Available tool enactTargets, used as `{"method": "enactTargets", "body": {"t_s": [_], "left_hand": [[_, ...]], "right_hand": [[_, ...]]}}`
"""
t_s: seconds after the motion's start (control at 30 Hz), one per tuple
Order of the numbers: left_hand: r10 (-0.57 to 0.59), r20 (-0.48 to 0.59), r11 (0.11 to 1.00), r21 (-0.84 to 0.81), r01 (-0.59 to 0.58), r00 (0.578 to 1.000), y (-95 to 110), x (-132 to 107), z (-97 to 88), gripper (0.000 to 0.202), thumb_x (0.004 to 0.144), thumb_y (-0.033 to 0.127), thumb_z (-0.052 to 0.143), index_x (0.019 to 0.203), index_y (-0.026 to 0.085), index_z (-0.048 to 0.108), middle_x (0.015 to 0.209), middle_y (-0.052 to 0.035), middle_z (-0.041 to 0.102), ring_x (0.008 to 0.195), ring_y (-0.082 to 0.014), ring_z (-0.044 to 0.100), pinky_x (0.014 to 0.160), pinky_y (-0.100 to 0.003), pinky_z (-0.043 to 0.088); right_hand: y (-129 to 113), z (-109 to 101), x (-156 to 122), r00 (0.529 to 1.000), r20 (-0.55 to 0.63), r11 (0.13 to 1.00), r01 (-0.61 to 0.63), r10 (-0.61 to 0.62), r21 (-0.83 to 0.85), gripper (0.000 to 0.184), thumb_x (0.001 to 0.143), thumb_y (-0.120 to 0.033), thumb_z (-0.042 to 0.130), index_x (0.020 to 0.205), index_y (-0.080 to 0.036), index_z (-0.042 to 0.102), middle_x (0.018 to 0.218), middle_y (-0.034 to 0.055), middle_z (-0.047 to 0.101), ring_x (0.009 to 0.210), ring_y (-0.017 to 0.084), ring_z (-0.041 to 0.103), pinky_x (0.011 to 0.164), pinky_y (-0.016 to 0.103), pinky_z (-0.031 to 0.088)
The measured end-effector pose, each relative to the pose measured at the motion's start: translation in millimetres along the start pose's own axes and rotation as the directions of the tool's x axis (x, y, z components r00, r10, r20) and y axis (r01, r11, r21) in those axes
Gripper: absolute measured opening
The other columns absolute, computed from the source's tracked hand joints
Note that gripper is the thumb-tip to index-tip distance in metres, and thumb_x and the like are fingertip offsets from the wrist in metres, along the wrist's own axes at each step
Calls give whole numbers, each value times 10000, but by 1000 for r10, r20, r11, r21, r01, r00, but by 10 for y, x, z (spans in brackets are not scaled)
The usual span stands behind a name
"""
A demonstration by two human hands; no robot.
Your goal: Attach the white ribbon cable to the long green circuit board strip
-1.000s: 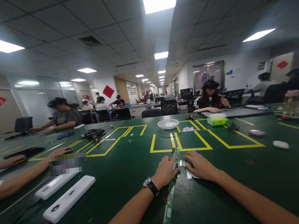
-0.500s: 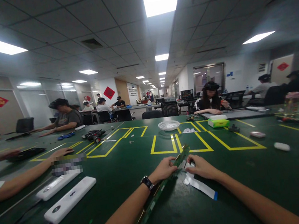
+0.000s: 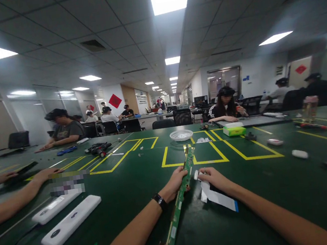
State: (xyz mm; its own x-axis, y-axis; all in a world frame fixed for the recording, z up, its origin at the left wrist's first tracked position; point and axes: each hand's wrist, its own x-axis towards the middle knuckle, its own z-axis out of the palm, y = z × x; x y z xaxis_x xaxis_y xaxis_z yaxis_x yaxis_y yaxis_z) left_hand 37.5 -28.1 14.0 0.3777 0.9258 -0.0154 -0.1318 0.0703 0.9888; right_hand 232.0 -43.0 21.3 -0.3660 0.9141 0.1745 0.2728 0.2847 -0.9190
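A long, narrow green circuit board (image 3: 186, 176) stands on its edge on the green table (image 3: 135, 183), running from the near edge toward the yellow floor-tape boxes. My left hand (image 3: 174, 184), a watch on its wrist, is closed round the board near its middle. My right hand (image 3: 214, 179) sits just right of the board, fingers pinched on the end of a white flat ribbon cable (image 3: 219, 198) with a blue tip. The cable lies on the table under and beside that hand.
Two white bar-shaped devices (image 3: 70, 221) with cables lie at the near left, beside another person's forearms (image 3: 13, 204). A clear dish (image 3: 181, 135), a green-and-white box (image 3: 234, 130), hand tools (image 3: 98, 148) and small white parts (image 3: 300, 154) lie farther out. Other people sit at the table's far side.
The board, lying slanted half a second ago, has swung upright on its edge, pointing away from me. The ribbon cable has come out and now lies right of the board.
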Motion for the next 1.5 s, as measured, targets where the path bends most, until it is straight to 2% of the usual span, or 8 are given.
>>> {"method": "enactTargets", "body": {"t_s": [0.1,0.27,0.47,0.77,0.93,1.27,1.5], "left_hand": [[43,-21,998,54,-42,999,22,-27,30,363,820,442,589,1034,161,508,664,49,526,412,-38,455,380,-148,396],[65,-48,993,103,-60,997,50,-72,58,384,837,458,572,1076,163,520,644,55,522,421,-39,457,387,-140,376],[75,-9,991,113,-74,997,21,-67,57,402,835,474,567,1096,173,512,651,60,520,426,-44,444,410,-156,378],[132,36,977,166,-136,991,6,-83,60,364,850,437,561,1074,151,535,681,39,562,544,-75,505,561,-192,435],[136,22,975,175,-138,990,9,-92,56,409,832,462,580,1089,147,536,733,19,593,596,-91,528,597,-207,442],[157,41,963,213,-163,987,-23,-71,30,375,867,458,528,1088,156,515,743,25,572,577,-75,507,580,-194,422],[130,61,963,230,-141,990,-52,-67,25,387,885,476,490,1118,168,485,722,34,558,553,-75,487,560,-201,418]], "right_hand": [[-48,37,-23,1000,-4,1000,9,-9,25,353,761,-496,621,689,-155,560,591,-40,492,554,104,437,531,222,319],[-8,80,-18,997,-32,998,65,-65,5,354,767,-494,624,675,-158,556,603,-43,498,582,108,444,570,231,335],[7,82,-17,998,-54,999,46,-45,18,341,771,-467,632,669,-153,549,590,-52,483,572,101,436,569,227,331],[21,89,-7,998,-51,997,-19,22,75,352,754,-481,644,679,-151,547,566,-56,477,536,91,419,531,219,306],[19,100,1,997,-71,998,-16,20,60,370,747,-497,638,657,-149,549,546,-54,473,519,88,408,515,218,291],[9,104,-12,998,-63,993,-16,23,117,337,735,-465,660,674,-143,580,545,-54,497,503,84,418,505,218,291],[31,114,-6,997,-74,988,-26,37,153,327,735,-458,662,693,-142,589,557,-47,527,508,89,445,509,217,308]]}}
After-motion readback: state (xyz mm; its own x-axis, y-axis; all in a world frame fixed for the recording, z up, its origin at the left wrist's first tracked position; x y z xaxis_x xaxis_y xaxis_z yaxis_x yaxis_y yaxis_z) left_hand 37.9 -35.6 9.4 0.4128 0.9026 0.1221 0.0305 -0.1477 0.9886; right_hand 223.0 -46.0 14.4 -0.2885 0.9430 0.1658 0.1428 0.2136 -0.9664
